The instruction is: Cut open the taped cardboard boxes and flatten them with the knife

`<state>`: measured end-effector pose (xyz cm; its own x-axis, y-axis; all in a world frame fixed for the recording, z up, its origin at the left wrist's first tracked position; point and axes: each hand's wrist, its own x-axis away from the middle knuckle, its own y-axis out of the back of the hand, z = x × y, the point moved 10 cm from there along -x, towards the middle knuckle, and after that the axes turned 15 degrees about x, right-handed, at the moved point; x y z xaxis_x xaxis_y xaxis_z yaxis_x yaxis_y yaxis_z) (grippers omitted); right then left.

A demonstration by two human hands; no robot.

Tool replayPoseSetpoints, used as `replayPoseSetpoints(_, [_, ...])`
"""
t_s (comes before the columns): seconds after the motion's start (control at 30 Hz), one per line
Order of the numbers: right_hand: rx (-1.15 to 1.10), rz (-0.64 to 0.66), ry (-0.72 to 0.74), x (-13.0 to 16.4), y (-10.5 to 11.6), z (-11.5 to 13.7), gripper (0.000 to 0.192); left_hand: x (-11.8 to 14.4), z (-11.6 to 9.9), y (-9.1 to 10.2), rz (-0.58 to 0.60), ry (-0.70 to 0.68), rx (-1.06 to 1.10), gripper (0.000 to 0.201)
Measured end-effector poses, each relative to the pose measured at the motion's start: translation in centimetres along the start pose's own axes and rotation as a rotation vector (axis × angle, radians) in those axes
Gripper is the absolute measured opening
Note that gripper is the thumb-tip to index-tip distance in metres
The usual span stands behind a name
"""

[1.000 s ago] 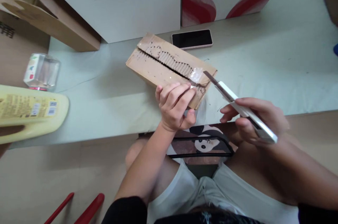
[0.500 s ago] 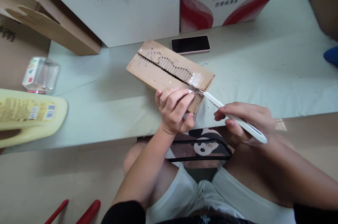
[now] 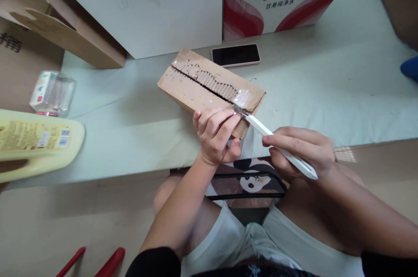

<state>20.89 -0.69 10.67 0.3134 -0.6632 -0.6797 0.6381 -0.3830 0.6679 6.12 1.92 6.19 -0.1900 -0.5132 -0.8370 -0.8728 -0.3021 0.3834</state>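
Pale yellow plastic comes first on my far left: a bottle (image 3: 48, 137) by the front edge of the green-covered surface (image 3: 124, 146), with a clear container (image 3: 57, 94) just behind it. A brown carton (image 3: 94, 48) and a tall white box (image 3: 156, 7) wall off the back, so my sideways room is the stretch of cover between the bottle and the cardboard box (image 3: 196, 87). That box sits slantwise near the middle, its near corner close to the front edge, its top torn along the seam. My left hand (image 3: 214, 135) holds it by the near edge, fingers bent over the top, thumb apart at the corner. Behind it lies a phone (image 3: 235, 55). At the seam's right end I see the blade of the white cutter (image 3: 263, 126) meeting the top, right beside the left fingertips; the fingers of my right hand (image 3: 303, 150) are closed around its handle. Rightward, the cover runs on past a red-and-white carton (image 3: 281, 11) at the back, towards a blue object (image 3: 409, 69) at the view's edge.
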Motion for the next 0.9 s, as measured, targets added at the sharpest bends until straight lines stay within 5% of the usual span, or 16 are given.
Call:
replayPoseSetpoints(0.43, [0.043,0.036,-0.13,-0.2,-0.2,-0.7,0.035,-0.3,-0.1,0.0,0.008,0.001,-0.031,0.048])
replayPoseSetpoints(0.7, [0.041,0.137,-0.123,-2.0,-0.8,-0.7,0.021,-0.3,-0.1,0.1,-0.025,-0.003,0.009,0.044])
replayPoseSetpoints(0.9, [0.09,0.023,-0.16,-1.0,1.6,-1.4,0.022,-0.4,-0.1,0.0,0.016,0.0,0.007,0.046])
